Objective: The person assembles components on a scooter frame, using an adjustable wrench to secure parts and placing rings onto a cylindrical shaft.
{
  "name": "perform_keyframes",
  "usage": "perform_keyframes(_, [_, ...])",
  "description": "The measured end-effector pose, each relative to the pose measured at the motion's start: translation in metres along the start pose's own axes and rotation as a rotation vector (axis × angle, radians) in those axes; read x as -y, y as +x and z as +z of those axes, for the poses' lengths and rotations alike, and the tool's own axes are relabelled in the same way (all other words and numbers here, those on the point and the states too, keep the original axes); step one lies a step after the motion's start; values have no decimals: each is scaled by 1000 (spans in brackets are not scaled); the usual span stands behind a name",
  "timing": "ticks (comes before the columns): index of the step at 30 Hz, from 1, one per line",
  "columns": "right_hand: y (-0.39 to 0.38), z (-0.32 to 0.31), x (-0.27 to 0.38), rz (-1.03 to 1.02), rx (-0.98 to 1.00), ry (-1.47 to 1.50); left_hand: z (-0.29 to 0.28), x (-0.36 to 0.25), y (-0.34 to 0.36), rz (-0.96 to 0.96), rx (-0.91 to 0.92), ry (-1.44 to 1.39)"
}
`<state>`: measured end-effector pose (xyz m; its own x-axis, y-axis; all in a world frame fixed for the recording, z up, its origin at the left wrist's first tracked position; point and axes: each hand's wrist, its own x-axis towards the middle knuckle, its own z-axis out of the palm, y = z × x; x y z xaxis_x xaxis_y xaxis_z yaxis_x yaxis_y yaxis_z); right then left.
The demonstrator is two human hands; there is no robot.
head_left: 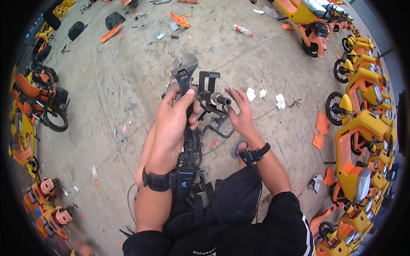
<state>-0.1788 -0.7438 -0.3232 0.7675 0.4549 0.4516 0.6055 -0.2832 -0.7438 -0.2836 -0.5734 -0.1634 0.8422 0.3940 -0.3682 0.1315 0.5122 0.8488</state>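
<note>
My left hand (171, 117) is closed round the handle of a dark adjustable wrench (184, 70), its jaw end pointing away from me above the fist. Close beside it is the stripped black scooter frame (188, 149), running from between my legs toward the far side. At its front end a metal ring or nut (215, 99) sits round a black tube, with a square bracket behind. My right hand (242, 114) is open at the right of the tube's end, thumb and fingers apart. Whether a fingertip touches the tube I cannot tell.
Rows of yellow and orange scooters (358, 141) line the right side. Partly dismantled scooters (40, 94) stand at the left. On the concrete floor lie a plastic bottle (242, 30), crumpled white paper (280, 101), orange panels (321, 129) and loose wires (121, 141).
</note>
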Motion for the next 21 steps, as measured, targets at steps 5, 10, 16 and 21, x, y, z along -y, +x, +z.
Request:
perform_keyframes(5, [-12, 4, 4, 157, 108, 155, -6, -2, 1, -18, -13, 9])
perform_keyframes(10, [-26, -9, -9, 320, 34, 321, 0, -3, 0, 0, -14, -31])
perform_keyframes(16, [-23, 21, 1, 343, -20, 495, -7, -1, 3, 3, 6, -22])
perform_keyframes(21, [-53, 12, 17, 356, -122, 486, -9, -2, 2, 6, -14, -123])
